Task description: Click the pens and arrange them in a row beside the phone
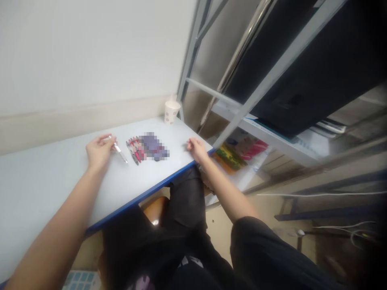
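Between its thumb and fingers, my left hand (100, 151) pinches a white pen (120, 153), whose tip slants down and right toward the tabletop. Just right of it, several pens (135, 149) in dark, beige and red lie side by side on the white table (157, 171). A purple item (153, 146), blurred into blocks, lies against the right side of the row; its kind cannot be made out. Near the table's right edge rests my right hand (196, 149), its fingers curled in. Whether anything small is inside them is hidden.
At the table's far right corner stands a patterned paper cup (171, 112). A metal frame rack (236, 117) rises along the right, with books or packets (229, 157) on its lower shelf. A blue edge strip (145, 196) borders the table above my legs.
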A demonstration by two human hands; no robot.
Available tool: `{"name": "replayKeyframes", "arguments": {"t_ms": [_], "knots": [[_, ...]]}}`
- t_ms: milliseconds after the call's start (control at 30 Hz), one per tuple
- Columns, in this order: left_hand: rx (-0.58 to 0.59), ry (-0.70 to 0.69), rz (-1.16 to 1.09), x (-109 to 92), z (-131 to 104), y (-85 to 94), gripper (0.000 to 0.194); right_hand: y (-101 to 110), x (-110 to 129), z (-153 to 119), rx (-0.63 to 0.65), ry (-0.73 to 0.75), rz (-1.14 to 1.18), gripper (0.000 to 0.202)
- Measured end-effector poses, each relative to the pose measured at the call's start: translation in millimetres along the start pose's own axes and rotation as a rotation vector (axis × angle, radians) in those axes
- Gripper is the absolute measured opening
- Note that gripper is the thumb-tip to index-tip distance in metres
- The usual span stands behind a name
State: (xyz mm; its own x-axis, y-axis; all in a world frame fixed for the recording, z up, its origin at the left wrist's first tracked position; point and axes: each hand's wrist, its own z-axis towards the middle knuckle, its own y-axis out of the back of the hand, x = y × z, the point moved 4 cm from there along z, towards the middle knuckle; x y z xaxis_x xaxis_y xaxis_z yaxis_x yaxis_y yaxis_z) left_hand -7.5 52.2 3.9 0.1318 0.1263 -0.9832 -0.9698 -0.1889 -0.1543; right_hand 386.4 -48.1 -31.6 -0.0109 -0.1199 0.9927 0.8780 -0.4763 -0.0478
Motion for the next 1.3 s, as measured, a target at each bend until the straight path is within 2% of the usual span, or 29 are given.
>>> {"name": "replayKeyframes", "arguments": {"t_ms": [200,300,367,467,600,667,833,1033,1200,1300], "knots": [[0.004,0.041,0.020,17.1,6.3,-6.8,0.037,1.3,-3.1,0.4,0.029,0.023,0.021,0.047],[0.068,0.066,0.050,26.1,10.4,-11.1,0.037,-0.9,1.9,-2.0,0.094,0.029,-0.077,0.045],[0.094,0.060,0.078,29.3,11.0,-12.1,0.040,-3.9,5.3,-3.5,0.170,0.054,-0.187,0.042],[0.125,0.030,0.158,29.4,8.1,-13.5,0.050,-12.2,7.7,-4.4,0.357,0.089,-0.345,0.034],[0.185,0.015,0.239,25.5,2.3,-17.1,0.054,-22.6,10.2,-5.3,0.559,0.098,-0.463,0.027],[0.182,-0.002,0.259,23.2,0.8,-17.2,0.053,-24.3,12.5,-6.3,0.565,0.115,-0.493,0.027],[0.162,-0.044,0.232,21.7,1.1,-15.8,0.056,-23.9,13.1,-9.9,0.469,0.148,-0.516,0.026],[0.164,-0.034,0.201,25.3,2.4,-15.1,0.048,-25.7,10.1,-11.6,0.424,0.164,-0.534,0.027],[0.188,-0.067,0.244,25.6,2.7,-14.7,0.052,-25.8,10.9,-12.4,0.419,0.173,-0.547,0.028],[0.150,-0.076,0.269,28.0,5.9,-11.8,0.048,-24.6,11.3,-13.6,0.434,0.169,-0.549,0.028]]}}
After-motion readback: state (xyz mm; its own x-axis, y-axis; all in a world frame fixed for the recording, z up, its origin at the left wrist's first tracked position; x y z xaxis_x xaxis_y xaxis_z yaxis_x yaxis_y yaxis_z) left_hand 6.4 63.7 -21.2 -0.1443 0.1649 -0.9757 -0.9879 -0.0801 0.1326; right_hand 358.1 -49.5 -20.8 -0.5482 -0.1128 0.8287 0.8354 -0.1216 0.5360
